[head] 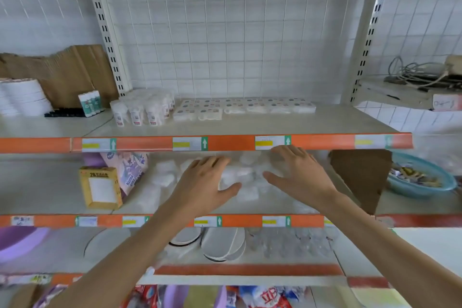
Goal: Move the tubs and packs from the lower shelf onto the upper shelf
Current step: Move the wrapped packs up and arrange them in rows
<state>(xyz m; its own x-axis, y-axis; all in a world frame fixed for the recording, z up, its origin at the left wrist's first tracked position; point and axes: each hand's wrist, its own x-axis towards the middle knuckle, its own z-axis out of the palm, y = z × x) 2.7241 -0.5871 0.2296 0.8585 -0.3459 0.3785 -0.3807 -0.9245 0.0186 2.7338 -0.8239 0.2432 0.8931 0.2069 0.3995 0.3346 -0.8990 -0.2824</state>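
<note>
**Q:** What's being reached for?

**A:** Blurred white plastic-wrapped packs (240, 175), heaped on the beige lower shelf (275, 205), between and just beyond both hands.

**Q:** Any grip?

**A:** None. The left hand (207, 180) and right hand (297, 170) are spread, holding nothing. The packs look light, soft and slippery, best scooped from both sides. The orange-edged upper shelf (225, 127) is above the knuckles.

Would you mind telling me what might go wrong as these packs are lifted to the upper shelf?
The right hand sits just under the upper shelf's orange edge, so a pack lifted straight up may catch on it. The white packs lie loose in a heap; scooping several may spill some. The upright tubs above might topple if nudged.
</note>
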